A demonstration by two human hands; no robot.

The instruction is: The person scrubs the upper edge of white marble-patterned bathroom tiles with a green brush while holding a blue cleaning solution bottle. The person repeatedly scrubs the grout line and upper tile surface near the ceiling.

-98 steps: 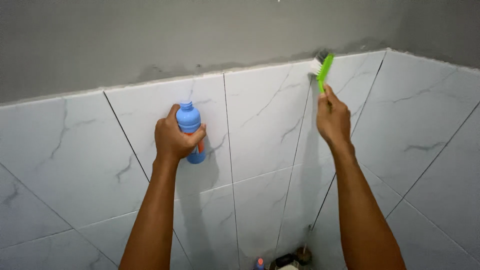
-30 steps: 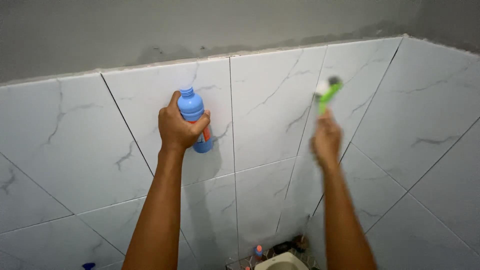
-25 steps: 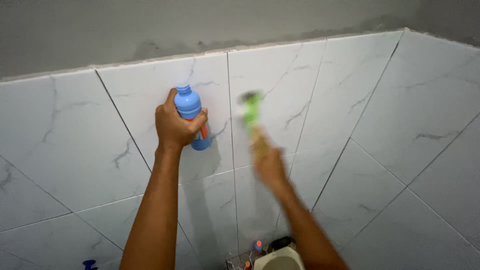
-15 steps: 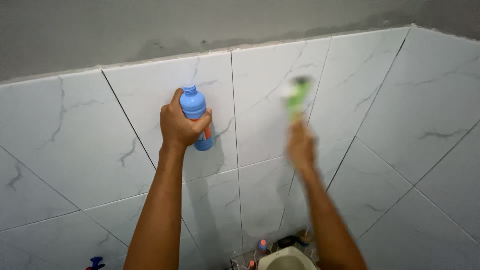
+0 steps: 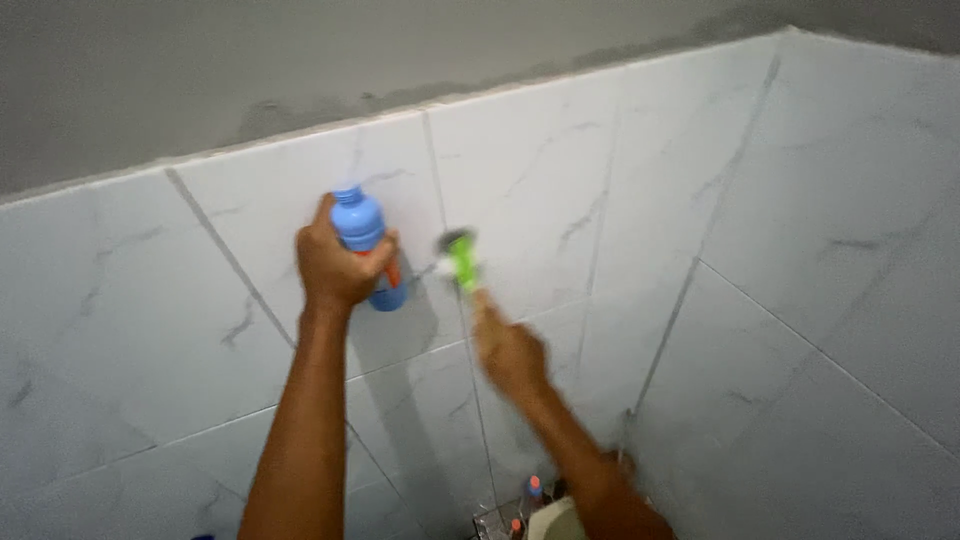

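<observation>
At the bottom edge of the view, nearest the camera, a rack corner (image 5: pixel 487 522) with small orange-capped bottles (image 5: pixel 534 487) and a pale rounded object (image 5: pixel 550 522) peeks out beside the right forearm; the blur leaves their details unclear.

Both bare forearms rise from the bottom of the frame toward the wall. The right hand (image 5: pixel 511 352) is blurred, and its grip is wrapped around the handle of a green scrub brush (image 5: pixel 461 260). The brush points upward, its white-bristled head lying against the tile close to a vertical grout line (image 5: pixel 470 370). The brush head sits just beside the bottle, to its right, without touching it as far as the blur allows one to tell.

The left hand (image 5: pixel 334 267) is higher and to the left. Its grip is clamped around the body of a blue plastic bottle (image 5: pixel 364 243) with an orange label, thumb on the right side and fingers curled over the front. The bottle stands roughly upright, its open neck uppermost, held up against the wall.

Behind everything is the white marble-patterned tiled wall (image 5: pixel 560 190), with dark veins and thin grout seams. It meets a second tiled wall (image 5: pixel 850 250) in a corner on the right. Above the tiles' top edge runs a band of bare grey plaster (image 5: pixel 300 50).
</observation>
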